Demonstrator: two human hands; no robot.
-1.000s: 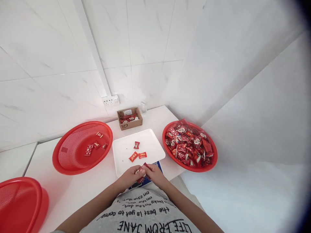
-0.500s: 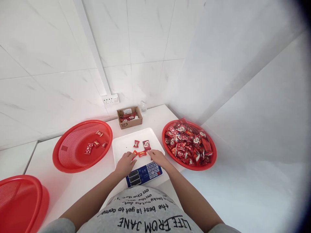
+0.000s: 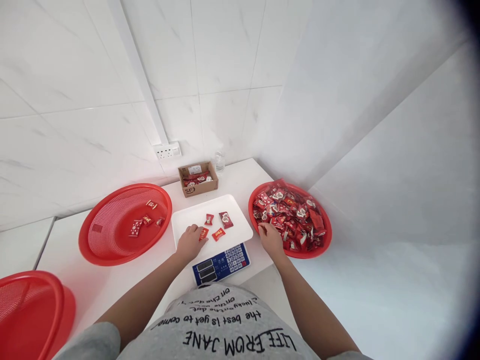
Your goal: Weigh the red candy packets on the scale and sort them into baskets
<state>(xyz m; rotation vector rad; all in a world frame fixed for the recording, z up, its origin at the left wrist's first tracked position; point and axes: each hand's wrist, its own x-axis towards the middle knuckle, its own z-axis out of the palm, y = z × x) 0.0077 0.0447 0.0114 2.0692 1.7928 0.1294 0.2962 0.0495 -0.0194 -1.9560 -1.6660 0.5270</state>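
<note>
While the left hand [image 3: 190, 244] lies over the near-left part of the white tray [image 3: 240, 230], its thumb and fingers sit around an orange-red packet [image 3: 203, 234]; whether they grip it cannot be told. Just right of that hand, a second orange-red packet [image 3: 218, 234] lies on the tray, with a small dark-red packet [image 3: 209, 219] beyond it and a larger maroon packet [image 3: 225, 220] farther right. The right hand [image 3: 271, 240], fingers curled, is over the near-left edge of the right-hand basket [image 3: 317, 252]; whether it holds anything cannot be told. Heaped packets [image 3: 290, 212] lie just beyond and right of it. Nearer the body than both hands is a blue keypad panel [image 3: 221, 263]. Left of the left hand, another red basket [image 3: 101, 259] holds loose packets [image 3: 136, 228]; beyond both hands, a cardboard box [image 3: 204, 188] stands on the tabletop [image 3: 245, 172].
</note>
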